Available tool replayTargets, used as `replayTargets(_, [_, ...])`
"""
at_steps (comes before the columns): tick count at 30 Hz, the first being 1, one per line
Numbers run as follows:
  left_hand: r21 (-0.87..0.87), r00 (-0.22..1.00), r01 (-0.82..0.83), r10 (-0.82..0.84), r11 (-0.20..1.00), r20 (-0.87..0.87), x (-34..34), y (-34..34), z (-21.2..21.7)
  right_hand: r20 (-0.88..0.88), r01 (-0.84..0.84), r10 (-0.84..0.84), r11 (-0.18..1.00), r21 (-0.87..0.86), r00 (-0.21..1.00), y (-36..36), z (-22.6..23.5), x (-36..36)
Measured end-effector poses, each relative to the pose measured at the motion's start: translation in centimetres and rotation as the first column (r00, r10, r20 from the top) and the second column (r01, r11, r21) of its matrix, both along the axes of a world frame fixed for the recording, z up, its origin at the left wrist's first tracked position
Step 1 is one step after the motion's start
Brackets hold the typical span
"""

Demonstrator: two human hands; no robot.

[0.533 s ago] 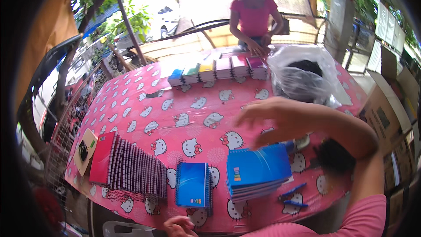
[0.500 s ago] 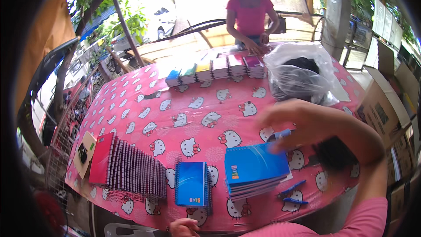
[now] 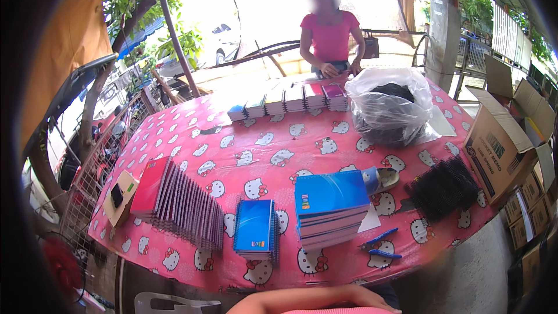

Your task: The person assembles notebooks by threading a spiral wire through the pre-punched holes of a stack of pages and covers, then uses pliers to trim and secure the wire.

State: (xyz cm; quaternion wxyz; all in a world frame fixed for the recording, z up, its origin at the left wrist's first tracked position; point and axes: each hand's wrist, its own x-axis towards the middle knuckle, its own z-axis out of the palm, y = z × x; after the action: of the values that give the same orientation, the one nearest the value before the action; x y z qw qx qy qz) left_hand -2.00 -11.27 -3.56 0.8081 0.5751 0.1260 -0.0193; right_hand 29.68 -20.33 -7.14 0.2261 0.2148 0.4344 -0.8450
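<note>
Blue notebooks (image 3: 330, 204) on pink cat-patterned tablecloth (image 3: 244, 145).

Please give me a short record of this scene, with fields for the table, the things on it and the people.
Table: pink cloth with cat print
Near edge: blue book stack; small blue spiral notebooks; fanned red notebooks; blue pliers
Right side: black coils; clear bag
Far side: person in pink
Own hands: out of view; a forearm at the lower edge

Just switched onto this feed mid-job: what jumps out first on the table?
The pink cartoon-cat tablecloth covers the whole table. On it, near the front, a tall stack of blue-covered notebooks sits beside a smaller blue spiral-bound stack, with a fanned row of red notebooks at the left. A clear plastic bag of dark contents stands far right.
</note>
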Motion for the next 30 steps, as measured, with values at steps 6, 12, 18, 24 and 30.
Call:
replayTargets(6, [0.216, 0.982, 0.137, -0.104, 0.967, -0.156, 4.2, 0.5, -2.1, 0.360, 0.278, -0.358, 0.926, 0.255, 0.861, 4.6, 9.7, -8.8])
replayTargets(12, [0.269, 0.974, 0.172, -0.124, 0.948, -0.189, 5.7, 1.0, -1.8, 0.253, 0.279, -0.384, 0.887, 0.368, 0.888, 7.5, 7.7, -10.7])
replayTargets(18, [0.272, 0.970, 0.162, -0.103, 0.948, -0.220, 5.0, 0.9, -1.9, 0.212, 0.165, -0.266, 0.901, 0.401, 0.940, 9.0, 6.0, -9.9])
replayTargets(24, [0.338, 0.981, 0.112, -0.050, 0.934, -0.188, 3.2, 0.9, 0.0, 0.213, -0.031, -0.088, 0.866, 0.500, 0.973, 10.8, 9.0, -9.6])
replayTargets(30, [0.436, 0.961, -0.247, 0.276, 0.866, -0.003, -3.9, 0.7, 5.3, -0.028, 0.009, 0.039, 0.421, 0.907, 0.999, 13.2, 16.1, -10.6])
